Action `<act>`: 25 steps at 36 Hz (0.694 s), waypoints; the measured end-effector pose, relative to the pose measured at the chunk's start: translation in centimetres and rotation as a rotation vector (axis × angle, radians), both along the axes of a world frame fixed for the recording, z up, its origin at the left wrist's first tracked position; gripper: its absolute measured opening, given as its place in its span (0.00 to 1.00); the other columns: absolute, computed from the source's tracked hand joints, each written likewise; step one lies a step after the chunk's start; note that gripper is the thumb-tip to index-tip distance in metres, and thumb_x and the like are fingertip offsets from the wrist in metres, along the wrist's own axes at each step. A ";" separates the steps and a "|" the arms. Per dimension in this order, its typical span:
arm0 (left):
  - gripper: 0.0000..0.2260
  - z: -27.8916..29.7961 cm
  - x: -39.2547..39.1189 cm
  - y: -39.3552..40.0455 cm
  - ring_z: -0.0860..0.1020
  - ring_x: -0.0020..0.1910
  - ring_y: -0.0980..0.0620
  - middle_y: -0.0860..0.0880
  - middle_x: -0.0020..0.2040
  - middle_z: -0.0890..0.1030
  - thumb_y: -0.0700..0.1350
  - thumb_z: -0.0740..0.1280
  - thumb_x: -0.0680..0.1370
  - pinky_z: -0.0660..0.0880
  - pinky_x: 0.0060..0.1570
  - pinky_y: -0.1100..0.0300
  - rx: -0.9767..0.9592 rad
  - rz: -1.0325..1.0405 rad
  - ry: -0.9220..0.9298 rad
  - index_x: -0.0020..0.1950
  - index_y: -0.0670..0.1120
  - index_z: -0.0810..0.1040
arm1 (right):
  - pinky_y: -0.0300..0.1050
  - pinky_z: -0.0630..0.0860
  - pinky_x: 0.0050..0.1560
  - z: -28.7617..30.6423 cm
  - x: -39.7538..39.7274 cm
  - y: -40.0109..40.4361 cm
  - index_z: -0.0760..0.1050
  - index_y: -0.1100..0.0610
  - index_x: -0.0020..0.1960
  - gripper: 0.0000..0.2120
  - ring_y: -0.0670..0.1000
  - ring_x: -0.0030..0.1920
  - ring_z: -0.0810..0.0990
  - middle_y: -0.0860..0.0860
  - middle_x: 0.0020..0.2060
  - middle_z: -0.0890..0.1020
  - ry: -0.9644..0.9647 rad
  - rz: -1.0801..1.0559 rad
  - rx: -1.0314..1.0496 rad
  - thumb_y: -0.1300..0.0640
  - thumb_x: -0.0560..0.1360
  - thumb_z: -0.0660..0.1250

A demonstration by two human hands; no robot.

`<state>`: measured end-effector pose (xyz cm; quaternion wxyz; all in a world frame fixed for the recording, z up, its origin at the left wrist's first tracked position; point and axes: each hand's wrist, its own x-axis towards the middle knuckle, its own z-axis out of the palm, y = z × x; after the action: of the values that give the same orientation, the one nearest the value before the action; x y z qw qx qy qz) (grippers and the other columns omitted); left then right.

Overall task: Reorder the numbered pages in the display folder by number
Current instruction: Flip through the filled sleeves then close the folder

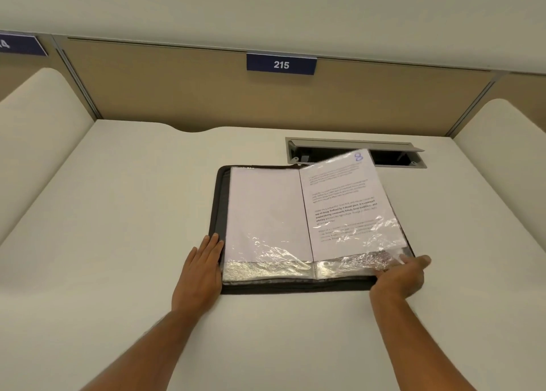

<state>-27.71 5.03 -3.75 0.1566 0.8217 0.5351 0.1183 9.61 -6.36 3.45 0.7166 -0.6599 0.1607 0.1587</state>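
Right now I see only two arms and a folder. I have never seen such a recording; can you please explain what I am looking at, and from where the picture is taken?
There is no machine here. A person wears a camera on the head, looking forward and down, so you see that person's own arms. On the white desk lies an open display folder with clear plastic sleeves. The left hand rests flat on the folder's left edge. The right hand grips the lower corner of a sleeve and lifts it; the page inside is marked 8. The left-hand sheet looks blank. Behind are a cable hatch and a sign reading 215.
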 end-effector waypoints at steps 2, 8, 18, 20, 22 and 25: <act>0.31 0.1 0.0 0.0 0.54 0.81 0.54 0.53 0.82 0.56 0.49 0.40 0.79 0.47 0.79 0.56 -0.003 0.001 0.001 0.81 0.46 0.62 | 0.48 0.79 0.48 0.6 0.3 -0.4 0.79 0.55 0.54 0.29 0.53 0.47 0.83 0.51 0.45 0.84 -0.019 -0.006 -0.016 0.33 0.78 0.52; 0.32 0.1 0.0 0.0 0.53 0.81 0.55 0.54 0.82 0.55 0.49 0.40 0.78 0.48 0.79 0.56 -0.006 0.002 0.001 0.81 0.47 0.61 | 0.46 0.75 0.49 0.7 0.3 -0.8 0.74 0.57 0.62 0.18 0.53 0.50 0.80 0.53 0.54 0.82 -0.199 0.011 -0.261 0.46 0.79 0.67; 0.32 0.1 0.0 -0.1 0.52 0.81 0.56 0.54 0.82 0.55 0.49 0.40 0.78 0.47 0.79 0.55 -0.010 0.002 -0.004 0.81 0.47 0.60 | 0.40 0.71 0.42 -0.1 -7.0 2.1 0.78 0.56 0.53 0.04 0.53 0.49 0.80 0.51 0.49 0.79 -0.614 0.640 -0.486 0.59 0.79 0.70; 0.32 0.1 0.0 0.0 0.52 0.81 0.55 0.53 0.82 0.55 0.49 0.40 0.78 0.48 0.79 0.55 -0.012 -0.002 0.000 0.81 0.47 0.61 | 0.39 0.71 0.40 -0.3 -9.7 2.9 0.78 0.54 0.48 0.01 0.50 0.46 0.80 0.47 0.45 0.79 -0.694 0.825 -0.512 0.58 0.78 0.70; 0.31 0.0 -0.1 0.0 0.52 0.81 0.55 0.53 0.82 0.56 0.48 0.41 0.78 0.48 0.79 0.55 -0.013 -0.003 0.001 0.81 0.47 0.61 | 0.43 0.75 0.43 -0.7 -12.2 3.5 0.78 0.52 0.49 0.02 0.47 0.45 0.80 0.45 0.44 0.78 -0.752 1.008 -0.533 0.55 0.78 0.71; 0.31 -0.1 -0.1 0.1 0.52 0.81 0.55 0.53 0.82 0.56 0.48 0.42 0.78 0.49 0.79 0.54 -0.017 -0.002 0.003 0.81 0.47 0.61 | 0.46 0.76 0.49 -1.4 -15.4 4.3 0.78 0.53 0.51 0.05 0.48 0.47 0.78 0.46 0.46 0.78 -0.853 1.235 -0.574 0.54 0.77 0.71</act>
<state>-27.85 5.12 -3.87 0.1628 0.8209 0.5357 0.1122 -5.76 -2.03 2.07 0.3014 -0.7918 -0.4865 0.2134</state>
